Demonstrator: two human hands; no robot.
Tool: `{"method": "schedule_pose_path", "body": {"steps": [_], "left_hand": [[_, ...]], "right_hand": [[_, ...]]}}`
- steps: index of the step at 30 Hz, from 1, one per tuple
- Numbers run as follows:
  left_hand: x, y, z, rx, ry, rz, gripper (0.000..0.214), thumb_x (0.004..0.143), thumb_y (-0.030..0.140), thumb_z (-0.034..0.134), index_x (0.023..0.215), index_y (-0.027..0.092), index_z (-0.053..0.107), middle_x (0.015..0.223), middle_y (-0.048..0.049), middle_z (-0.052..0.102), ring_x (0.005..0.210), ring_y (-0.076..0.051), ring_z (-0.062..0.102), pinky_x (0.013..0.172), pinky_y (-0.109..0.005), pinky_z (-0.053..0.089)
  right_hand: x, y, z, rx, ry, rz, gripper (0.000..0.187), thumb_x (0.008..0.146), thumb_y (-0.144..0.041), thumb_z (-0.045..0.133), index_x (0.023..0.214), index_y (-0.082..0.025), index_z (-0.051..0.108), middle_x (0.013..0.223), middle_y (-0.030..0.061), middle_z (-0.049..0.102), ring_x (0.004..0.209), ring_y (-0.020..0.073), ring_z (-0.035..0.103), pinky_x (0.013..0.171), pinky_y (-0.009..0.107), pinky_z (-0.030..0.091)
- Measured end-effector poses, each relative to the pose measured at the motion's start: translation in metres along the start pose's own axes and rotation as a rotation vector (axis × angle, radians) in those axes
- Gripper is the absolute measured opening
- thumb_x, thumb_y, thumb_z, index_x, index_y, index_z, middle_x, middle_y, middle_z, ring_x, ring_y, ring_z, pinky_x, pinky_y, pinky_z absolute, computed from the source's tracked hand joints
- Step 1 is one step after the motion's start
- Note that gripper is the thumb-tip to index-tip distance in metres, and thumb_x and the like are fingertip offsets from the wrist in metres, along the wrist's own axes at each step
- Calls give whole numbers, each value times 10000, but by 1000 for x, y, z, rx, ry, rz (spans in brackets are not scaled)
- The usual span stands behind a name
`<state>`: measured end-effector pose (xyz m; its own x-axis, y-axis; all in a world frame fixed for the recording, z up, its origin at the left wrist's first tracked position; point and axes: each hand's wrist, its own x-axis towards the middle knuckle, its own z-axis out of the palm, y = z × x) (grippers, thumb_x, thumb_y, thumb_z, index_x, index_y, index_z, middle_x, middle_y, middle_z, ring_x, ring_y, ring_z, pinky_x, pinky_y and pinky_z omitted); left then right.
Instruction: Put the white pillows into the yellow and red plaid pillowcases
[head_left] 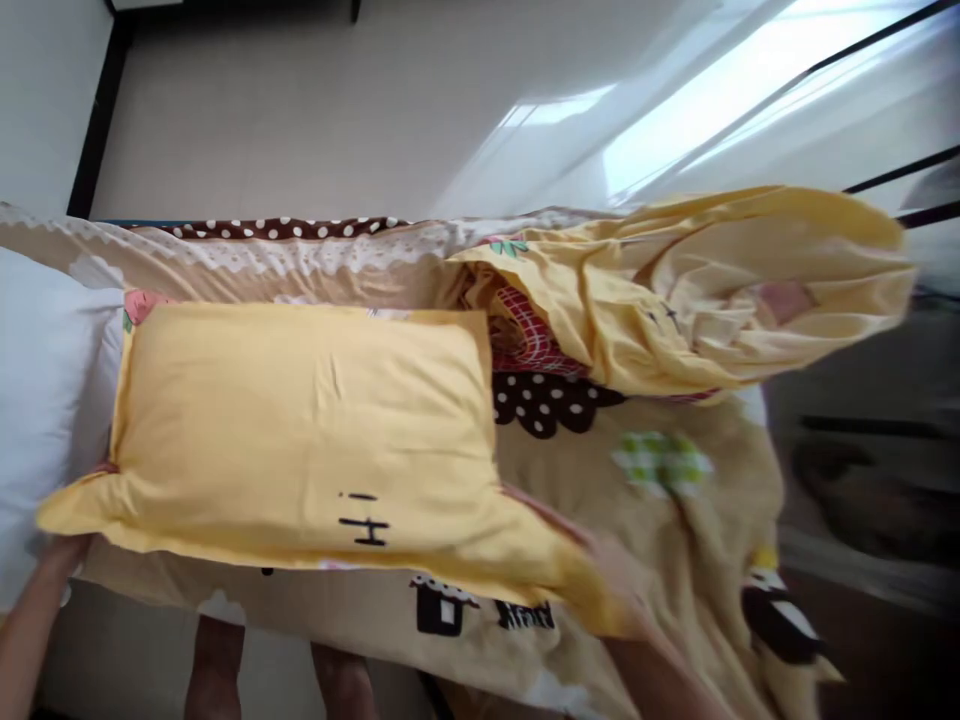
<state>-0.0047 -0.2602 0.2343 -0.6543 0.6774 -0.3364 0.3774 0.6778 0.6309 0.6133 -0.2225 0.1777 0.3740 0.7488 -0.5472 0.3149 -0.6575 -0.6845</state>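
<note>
A yellow pillow [300, 430] with black lettering lies flat on a bed. My left hand [64, 552] grips its near left corner, with the fingers mostly tucked under the fabric. At the near right corner, my right hand [619, 572] is closed on the pillow's fabric and is blurred by motion. Both forearms reach in from the bottom edge of the view.
A white pillow [41, 400] sits left of the yellow one. The beige cartoon-print bedding [667, 540] covers the bed, and a crumpled yellow cloth [750, 290] is heaped at the far right. Pale floor [337, 110] lies beyond. My bare legs [217, 665] show below.
</note>
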Motion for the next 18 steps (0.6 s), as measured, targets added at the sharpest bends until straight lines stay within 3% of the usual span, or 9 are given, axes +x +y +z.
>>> {"method": "schedule_pose_path", "body": {"steps": [3, 5, 8, 10, 12, 14, 16, 18], "left_hand": [[-29, -69, 6, 48, 141, -188, 496, 598, 554, 601, 965, 222, 640, 1019, -116, 717, 1100, -375, 645, 1020, -598, 492], [-45, -83, 6, 99, 192, -112, 555, 696, 526, 584, 1126, 178, 634, 1210, -155, 680, 1198, -368, 610, 1075, -582, 453], [-58, -54, 30, 198, 131, 240, 572, 868, 459, 540, 1383, 211, 530, 1461, -132, 542, 1368, -292, 494, 1175, -489, 371], [-63, -13, 73, 233, 42, 556, 606, 927, 371, 520, 1504, 230, 396, 1564, -114, 425, 1459, -238, 379, 1221, -434, 306], [-67, 28, 130, 270, -16, 856, 639, 950, 291, 502, 1554, 227, 302, 1584, -118, 390, 1491, -209, 317, 1233, -419, 278], [-69, 56, 186, 350, -111, 1033, 615, 972, 230, 435, 1565, 194, 274, 1559, -127, 425, 1498, -194, 296, 1250, -417, 226], [-67, 61, 224, 449, -191, 1066, 557, 986, 244, 397, 1539, 198, 347, 1537, -120, 456, 1483, -208, 330, 1262, -451, 159], [-60, 41, 236, 546, -228, 989, 526, 986, 322, 413, 1504, 229, 422, 1538, -115, 450, 1467, -241, 363, 1261, -512, 92]], "right_hand": [[-33, 72, 10, -10, 21, 229, 484, 579, -643, 658, 851, -252, 744, 1035, 201, 745, 1071, 426, 670, 876, 528, 550], [-56, 97, 15, -222, 182, 147, 621, 644, -662, 580, 1017, -190, 733, 1237, 237, 674, 1224, 444, 582, 1008, 580, 470], [-81, 81, 44, -489, 447, -237, 670, 843, -568, 481, 1291, -86, 609, 1443, 256, 517, 1356, 409, 471, 1092, 608, 376], [-90, 44, 88, -512, 515, -492, 570, 943, -423, 445, 1427, -126, 490, 1477, 216, 498, 1386, 335, 456, 1107, 554, 370], [-92, 1, 148, -517, 400, -693, 564, 977, -308, 431, 1525, -195, 355, 1508, 164, 481, 1413, 276, 433, 1132, 496, 341], [-88, -33, 210, -539, 223, -836, 586, 990, -244, 398, 1563, -219, 281, 1539, 133, 448, 1445, 230, 386, 1171, 428, 277], [-79, -47, 255, -562, 129, -879, 571, 1003, -224, 356, 1567, -202, 276, 1545, 121, 440, 1458, 196, 361, 1198, 388, 216], [-65, -36, 271, -613, 19, -911, 546, 1010, -249, 351, 1555, -224, 312, 1546, 93, 445, 1463, 180, 350, 1209, 379, 193]]}}
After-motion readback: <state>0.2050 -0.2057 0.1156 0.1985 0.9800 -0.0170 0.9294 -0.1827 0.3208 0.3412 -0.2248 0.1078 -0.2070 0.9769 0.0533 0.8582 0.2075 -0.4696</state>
